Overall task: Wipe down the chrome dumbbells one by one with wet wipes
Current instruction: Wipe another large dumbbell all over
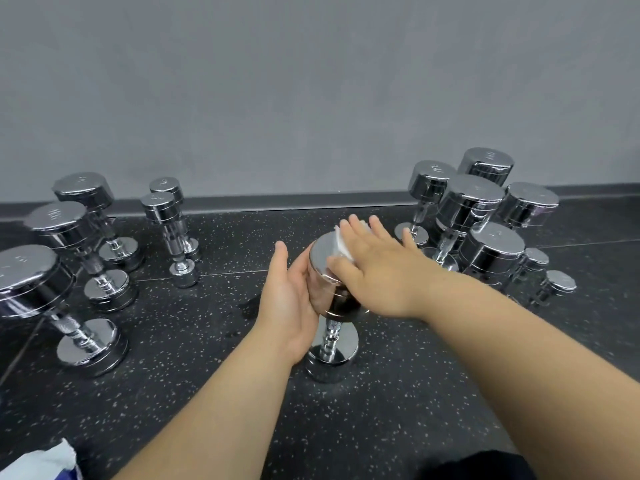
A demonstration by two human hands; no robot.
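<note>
A chrome dumbbell (327, 336) stands on end on the dark speckled floor in the middle of the view. My left hand (289, 299) is cupped against the left side of its upper head, with the fingers wrapped round it. My right hand (377, 268) lies flat on top of that head, fingers straight, pressing a white wet wipe (344, 242) onto the chrome face. Only the wipe's far edge shows from under my fingers.
Several upright chrome dumbbells stand at the left (65, 244) and a tighter cluster stands at the right (485, 220), near the grey wall (311, 98). A white and blue wipes pack (41, 462) lies at the bottom left corner. A wet patch (247, 308) marks the floor by my left wrist.
</note>
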